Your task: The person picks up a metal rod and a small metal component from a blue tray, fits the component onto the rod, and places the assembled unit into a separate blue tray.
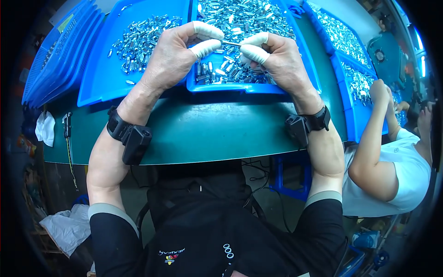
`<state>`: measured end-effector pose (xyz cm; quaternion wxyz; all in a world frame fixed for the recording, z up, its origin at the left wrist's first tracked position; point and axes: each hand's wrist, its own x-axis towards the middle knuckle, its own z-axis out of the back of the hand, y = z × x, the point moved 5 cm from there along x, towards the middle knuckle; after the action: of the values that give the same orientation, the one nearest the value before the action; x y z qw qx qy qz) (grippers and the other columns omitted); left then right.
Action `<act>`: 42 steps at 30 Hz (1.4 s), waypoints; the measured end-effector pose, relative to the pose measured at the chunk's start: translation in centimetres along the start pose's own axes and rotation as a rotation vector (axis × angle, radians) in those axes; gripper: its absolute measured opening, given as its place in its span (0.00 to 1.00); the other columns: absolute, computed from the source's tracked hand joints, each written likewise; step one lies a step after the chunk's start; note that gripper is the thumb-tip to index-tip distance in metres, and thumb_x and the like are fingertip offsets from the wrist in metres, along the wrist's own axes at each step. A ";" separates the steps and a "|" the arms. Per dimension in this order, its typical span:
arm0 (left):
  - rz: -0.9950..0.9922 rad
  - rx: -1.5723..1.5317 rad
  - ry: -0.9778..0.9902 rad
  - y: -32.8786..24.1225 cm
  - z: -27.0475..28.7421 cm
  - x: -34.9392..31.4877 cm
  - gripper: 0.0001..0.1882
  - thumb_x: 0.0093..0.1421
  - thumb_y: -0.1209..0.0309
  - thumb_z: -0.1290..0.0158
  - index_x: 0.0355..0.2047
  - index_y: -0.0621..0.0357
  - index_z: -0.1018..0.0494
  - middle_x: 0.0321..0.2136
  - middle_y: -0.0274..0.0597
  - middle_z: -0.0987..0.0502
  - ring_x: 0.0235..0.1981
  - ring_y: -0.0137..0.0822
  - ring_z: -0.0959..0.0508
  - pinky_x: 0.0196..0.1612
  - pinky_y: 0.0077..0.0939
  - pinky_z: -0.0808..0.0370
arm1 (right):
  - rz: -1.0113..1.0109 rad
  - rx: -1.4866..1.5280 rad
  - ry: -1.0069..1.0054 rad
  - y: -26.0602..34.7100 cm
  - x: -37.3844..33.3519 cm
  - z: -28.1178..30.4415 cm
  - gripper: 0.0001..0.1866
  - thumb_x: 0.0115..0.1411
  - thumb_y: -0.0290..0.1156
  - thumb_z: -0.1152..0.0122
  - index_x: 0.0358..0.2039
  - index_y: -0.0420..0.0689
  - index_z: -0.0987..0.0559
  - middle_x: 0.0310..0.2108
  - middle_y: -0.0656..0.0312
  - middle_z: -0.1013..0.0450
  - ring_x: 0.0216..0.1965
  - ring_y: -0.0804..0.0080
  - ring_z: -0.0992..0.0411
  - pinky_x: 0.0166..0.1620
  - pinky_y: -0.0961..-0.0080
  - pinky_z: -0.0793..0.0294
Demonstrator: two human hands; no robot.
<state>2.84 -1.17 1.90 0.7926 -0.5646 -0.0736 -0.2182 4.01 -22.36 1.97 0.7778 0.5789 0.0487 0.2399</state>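
Slim grey metal rod (231, 44) sits clamped between white-covered fingers (206, 48) — left hand (171, 57) on one end, right hand (284, 61) on the other — above a blue plastic tray (249, 87) of small silvery metal pieces (251, 18).

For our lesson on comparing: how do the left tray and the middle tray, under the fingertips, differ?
The left tray shows a wide bare area around its pile; the middle tray is mostly covered. The left tray stands beside the stacked baskets; the middle tray lies farther from them. Both are blue and hold small, shiny metal pieces.
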 end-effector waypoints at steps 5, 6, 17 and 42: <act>-0.076 0.065 0.050 -0.4 -1.0 0.0 0.12 0.62 0.67 0.37 0.45 0.55 0.18 0.39 0.39 0.16 0.43 0.31 0.17 0.49 0.28 0.20 | 0.082 -0.171 0.005 0.8 -0.3 -0.4 0.08 0.65 0.32 0.34 0.41 0.41 0.15 0.30 0.64 0.20 0.30 0.83 0.24 0.34 0.84 0.24; -0.075 0.048 0.047 -0.3 -1.0 -0.1 0.11 0.62 0.67 0.37 0.44 0.55 0.18 0.38 0.39 0.16 0.43 0.31 0.17 0.49 0.28 0.20 | 0.062 -0.169 0.030 0.6 -0.2 -0.4 0.08 0.65 0.32 0.34 0.40 0.41 0.15 0.30 0.64 0.20 0.30 0.83 0.24 0.34 0.84 0.24; -0.058 0.038 0.039 -1.0 -1.4 0.0 0.11 0.62 0.70 0.37 0.44 0.58 0.19 0.38 0.39 0.16 0.42 0.29 0.18 0.49 0.26 0.22 | -0.013 -0.118 0.063 0.7 0.0 -0.2 0.14 0.69 0.39 0.39 0.36 0.42 0.15 0.25 0.67 0.21 0.24 0.86 0.27 0.28 0.87 0.30; -0.176 0.569 -0.065 -3.0 1.2 1.1 0.11 0.56 0.69 0.34 0.38 0.58 0.19 0.37 0.46 0.18 0.41 0.47 0.19 0.47 0.38 0.24 | 0.064 0.235 -0.380 -0.6 0.3 2.4 0.11 0.69 0.39 0.39 0.35 0.44 0.19 0.27 0.69 0.22 0.25 0.89 0.30 0.27 0.89 0.34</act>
<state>2.66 -1.16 5.30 0.8944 -0.3177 -0.2056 -0.2385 5.29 -24.46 2.25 0.6923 0.7015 -0.0895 0.1436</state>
